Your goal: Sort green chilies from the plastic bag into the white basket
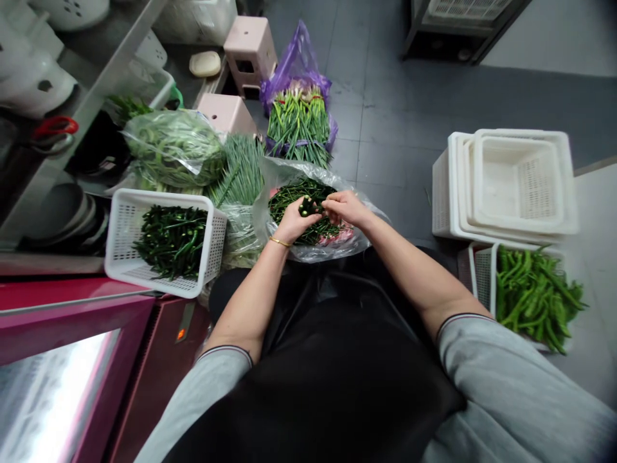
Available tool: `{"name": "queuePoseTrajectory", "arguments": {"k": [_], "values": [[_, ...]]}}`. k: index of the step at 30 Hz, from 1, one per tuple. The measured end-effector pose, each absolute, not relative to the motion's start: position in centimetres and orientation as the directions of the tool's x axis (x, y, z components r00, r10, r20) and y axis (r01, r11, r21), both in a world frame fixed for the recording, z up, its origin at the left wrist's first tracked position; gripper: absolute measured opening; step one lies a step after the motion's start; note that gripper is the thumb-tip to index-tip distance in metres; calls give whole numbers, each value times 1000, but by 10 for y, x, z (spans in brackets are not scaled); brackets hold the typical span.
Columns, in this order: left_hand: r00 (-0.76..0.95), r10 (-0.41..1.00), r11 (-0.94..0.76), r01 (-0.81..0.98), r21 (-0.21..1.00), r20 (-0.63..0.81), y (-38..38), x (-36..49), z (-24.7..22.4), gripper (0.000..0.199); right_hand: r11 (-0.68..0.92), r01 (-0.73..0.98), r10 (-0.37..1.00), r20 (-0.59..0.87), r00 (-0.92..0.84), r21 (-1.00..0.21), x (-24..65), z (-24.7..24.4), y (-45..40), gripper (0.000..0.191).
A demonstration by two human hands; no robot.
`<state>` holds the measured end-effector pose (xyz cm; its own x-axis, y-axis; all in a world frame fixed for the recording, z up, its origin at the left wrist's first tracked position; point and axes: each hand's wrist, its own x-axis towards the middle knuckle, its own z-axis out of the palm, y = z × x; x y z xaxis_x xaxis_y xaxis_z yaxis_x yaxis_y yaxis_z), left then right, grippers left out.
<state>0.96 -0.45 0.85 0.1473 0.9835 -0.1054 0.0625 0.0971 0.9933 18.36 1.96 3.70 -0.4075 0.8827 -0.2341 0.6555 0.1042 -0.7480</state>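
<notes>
My left hand (295, 222), with a gold bangle at the wrist, is closed round a small bunch of dark green chili peppers (306, 206), their pale round ends turned up. Close against the bunch, my right hand (344, 209) has its fingertips pinched together; what is between them is too small to make out. Both hands are over an open clear plastic bag (274, 168) in front of my black apron. Inside that bag lie thin dark green stems or peppers (289, 193) and some pink pieces (337, 236). To the left, a white basket (216, 241) holds more dark green chili peppers (173, 241).
Green onions in a purple bag (299, 122) lie beyond my bag, near pink stools (250, 48). A bag of green vegetables (176, 148) is at left. White baskets (520, 180) are stacked at right, beside long green peppers (535, 289). A pink-framed cabinet (130, 328) stands at lower left.
</notes>
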Motion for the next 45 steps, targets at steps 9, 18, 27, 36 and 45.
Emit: {"name": "queuePoseTrajectory", "arguments": {"k": [9,18,27,36,45], "values": [[186,977,137,-149,979,-108,-18,1,36,35,81,327,859,-101,-503,-942,174,32,12,52],[62,980,201,-349,915,-191,-26,-45,49,41,417,822,813,-245,-528,-388,142,-1,-15,43],[81,934,355,-283,891,-347,-28,-39,34,25,518,836,792,-265,-549,-182,158,12,13,35],[-42,839,456,-490,743,-542,-30,21,-8,28,413,856,869,-147,-473,-310,162,5,-24,39],[166,947,320,-383,867,-276,-32,-48,46,26,364,895,840,-324,-435,-257,171,5,-7,36]]}}
